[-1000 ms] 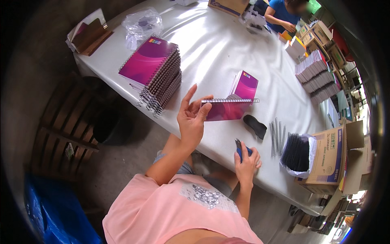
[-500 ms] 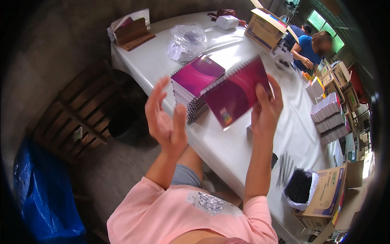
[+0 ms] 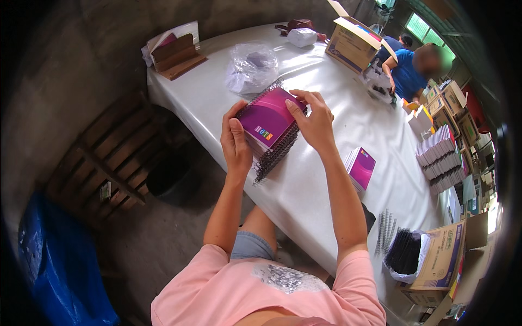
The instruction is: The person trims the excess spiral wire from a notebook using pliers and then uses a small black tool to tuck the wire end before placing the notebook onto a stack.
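A stack of purple spiral notebooks lies on the white-covered table, its black coil bindings showing along the far and right sides. My left hand is pressed along the left side of the stack, fingers curled over its edge. From the other side my right hand grips the upper right corner, thumb on the top cover and fingers bent round the edge. To the right of my right forearm sits a smaller pile of purple-covered booklets; no coil shows on it.
Loose black coils and a bag of coils lie by an open carton at the right. A clear plastic bag, a brown cardboard holder and another carton stand farther back. A person in blue works across the table.
The notebook that my right hand held tilted in the air now lies on the stack. My left hand, raised and spread before, has come down against the stack's side.
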### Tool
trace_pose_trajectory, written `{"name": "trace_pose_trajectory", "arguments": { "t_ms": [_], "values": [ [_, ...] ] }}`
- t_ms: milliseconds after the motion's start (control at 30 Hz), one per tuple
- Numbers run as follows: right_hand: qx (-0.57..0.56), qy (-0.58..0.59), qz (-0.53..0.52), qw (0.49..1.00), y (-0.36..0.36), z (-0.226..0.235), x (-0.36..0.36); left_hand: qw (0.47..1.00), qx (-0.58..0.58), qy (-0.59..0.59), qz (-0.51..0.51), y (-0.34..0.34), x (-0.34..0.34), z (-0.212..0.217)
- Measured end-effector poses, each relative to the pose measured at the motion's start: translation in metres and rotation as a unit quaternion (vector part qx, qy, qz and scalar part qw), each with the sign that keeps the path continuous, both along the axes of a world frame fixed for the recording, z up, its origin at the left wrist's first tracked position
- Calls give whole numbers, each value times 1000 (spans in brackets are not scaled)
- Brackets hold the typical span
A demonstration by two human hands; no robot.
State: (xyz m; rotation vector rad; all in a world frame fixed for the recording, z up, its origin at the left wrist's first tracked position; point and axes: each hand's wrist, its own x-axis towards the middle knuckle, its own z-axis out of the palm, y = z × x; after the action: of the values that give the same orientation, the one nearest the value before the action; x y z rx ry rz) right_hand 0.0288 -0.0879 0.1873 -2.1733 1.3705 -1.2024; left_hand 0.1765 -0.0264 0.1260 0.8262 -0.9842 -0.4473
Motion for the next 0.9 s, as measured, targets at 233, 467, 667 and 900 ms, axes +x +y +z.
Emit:
{"name": "trace_pose_trajectory", "arguments": {
  "t_ms": [233,467,667,900],
  "values": [
    [-66,-61,-13,996,-1,-17,-9,998,-56,-11,8,-14,-6,-15],
    [162,68,-524,833,41,-91,-190,958,-162,80,222,34,17,10],
    [162,41,-491,855,70,-116,-258,906,-400,-46,131,68,-58,38],
    [118,23,-210,970,149,-75,-189,876,-151,-438,-136,79,-156,-6]
  ]
}}
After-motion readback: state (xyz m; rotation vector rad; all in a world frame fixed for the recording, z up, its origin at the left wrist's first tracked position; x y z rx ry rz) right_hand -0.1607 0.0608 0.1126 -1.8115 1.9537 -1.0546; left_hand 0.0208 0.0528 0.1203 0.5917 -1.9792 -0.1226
